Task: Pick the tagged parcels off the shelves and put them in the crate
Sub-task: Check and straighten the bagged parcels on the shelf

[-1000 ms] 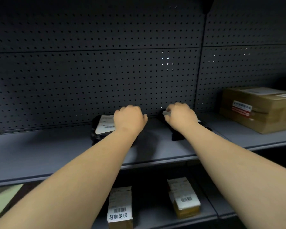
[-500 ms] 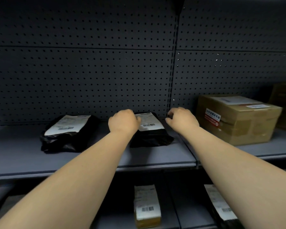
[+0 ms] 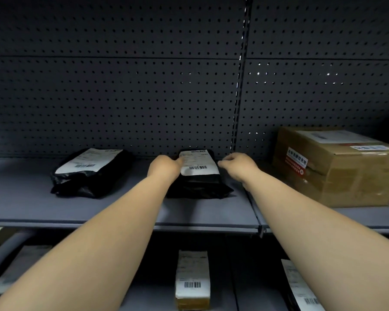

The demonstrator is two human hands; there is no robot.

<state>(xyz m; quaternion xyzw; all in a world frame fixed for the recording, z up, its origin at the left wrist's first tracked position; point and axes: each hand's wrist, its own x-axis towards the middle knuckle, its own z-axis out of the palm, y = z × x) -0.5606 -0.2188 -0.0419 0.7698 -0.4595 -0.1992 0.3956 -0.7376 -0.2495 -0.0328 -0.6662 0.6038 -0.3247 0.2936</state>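
Both hands reaching to a black parcel (image 3: pixel 198 176) lying on the shelf (image 3: pixel 121 209).

The left hand (image 3: pixel 164 166) is touching the parcel's left edge, grip curled; the right hand (image 3: pixel 238 163) is hovering just right, grip loosely curled, grasping nothing. The white label is showing a barcode; its text is unreadable. A second black parcel (image 3: pixel 88 171) is lying left, a cardboard box (image 3: pixel 337 167) right.
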